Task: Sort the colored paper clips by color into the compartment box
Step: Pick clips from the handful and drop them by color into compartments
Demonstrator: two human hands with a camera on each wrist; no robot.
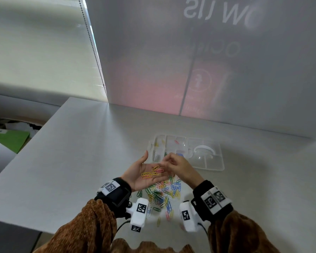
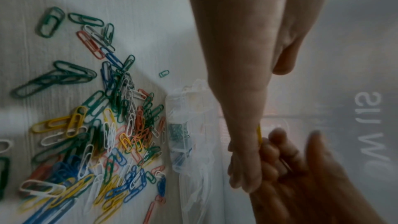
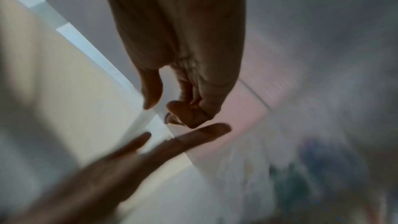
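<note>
From the head view, the left hand (image 1: 143, 173) lies palm up over the worktop (image 1: 77, 161), fingers straight, carrying a few yellow and pink clips (image 1: 152, 173). The right hand (image 1: 177, 166) hovers at the left hand's fingertips, its fingers curled as if pinching; whether it grips a clip I cannot tell. The mixed pile of paper clips (image 1: 163, 194) lies on the worktop beneath the hands, near its front edge. The clear compartment box (image 1: 186, 152) sits just behind, toward the back edge, with a few clips already in some cells.

In the left wrist view, the pile (image 2: 103, 134) touches the box (image 2: 185, 134). Clips look light, stiff and slippery, and they tangle; each is best pinched at one looped end.

The right wrist view is blurred: thumb and forefinger stand close together, with the left fingers (image 3: 193, 135) beneath. The left palm stands between the right hand and the pile.
</note>
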